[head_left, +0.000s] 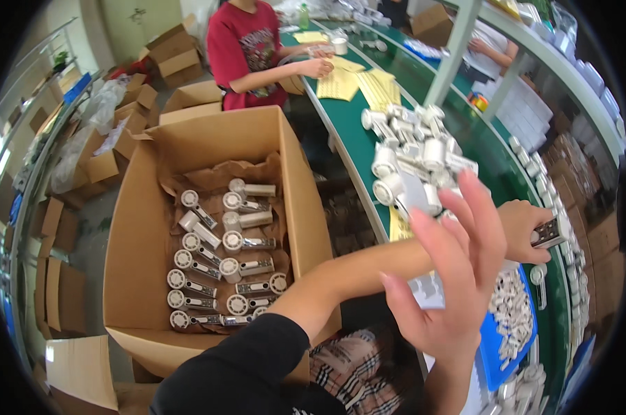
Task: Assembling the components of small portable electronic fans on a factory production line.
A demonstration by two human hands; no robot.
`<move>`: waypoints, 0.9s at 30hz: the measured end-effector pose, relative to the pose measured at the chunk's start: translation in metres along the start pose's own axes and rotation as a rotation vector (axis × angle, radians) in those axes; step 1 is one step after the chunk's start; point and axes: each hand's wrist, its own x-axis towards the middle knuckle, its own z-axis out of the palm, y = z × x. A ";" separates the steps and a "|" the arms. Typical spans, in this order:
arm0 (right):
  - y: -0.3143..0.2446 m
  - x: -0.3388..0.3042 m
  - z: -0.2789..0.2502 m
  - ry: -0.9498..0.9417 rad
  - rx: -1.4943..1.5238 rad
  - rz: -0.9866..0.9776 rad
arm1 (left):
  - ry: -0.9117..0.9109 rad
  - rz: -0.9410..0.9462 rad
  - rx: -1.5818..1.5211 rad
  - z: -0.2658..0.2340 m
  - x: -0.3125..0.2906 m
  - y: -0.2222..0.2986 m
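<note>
My left arm reaches across to the right, and my left hand (524,228) is closed on a small white handheld fan (552,234) with a dark panel, beside a row of similar pieces. My right hand (448,283) is raised in front of my left forearm, fingers spread, holding nothing. Behind it, a heap of white fans (424,149) lies on the green work surface (342,117). On my left, a large cardboard box (136,228) lined with brown paper holds several fans with round slotted heads, laid in two columns.
A blue tray (494,360) of small white parts sits at the right. Yellow sheets (341,84) lie farther up the surface, near a person in a red shirt (242,52). A metal frame post (455,52) rises at the right. Open cartons (64,290) stand along the left.
</note>
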 end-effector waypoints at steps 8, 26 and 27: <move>0.030 -0.068 -0.047 0.429 0.060 0.068 | -0.449 0.212 -0.141 0.031 -0.032 -0.033; 0.002 -0.223 -0.109 0.834 0.357 0.957 | -0.905 0.130 -0.075 0.101 -0.093 -0.003; 0.001 -0.223 -0.106 0.837 0.378 0.948 | -0.893 0.136 -0.042 0.100 -0.093 0.000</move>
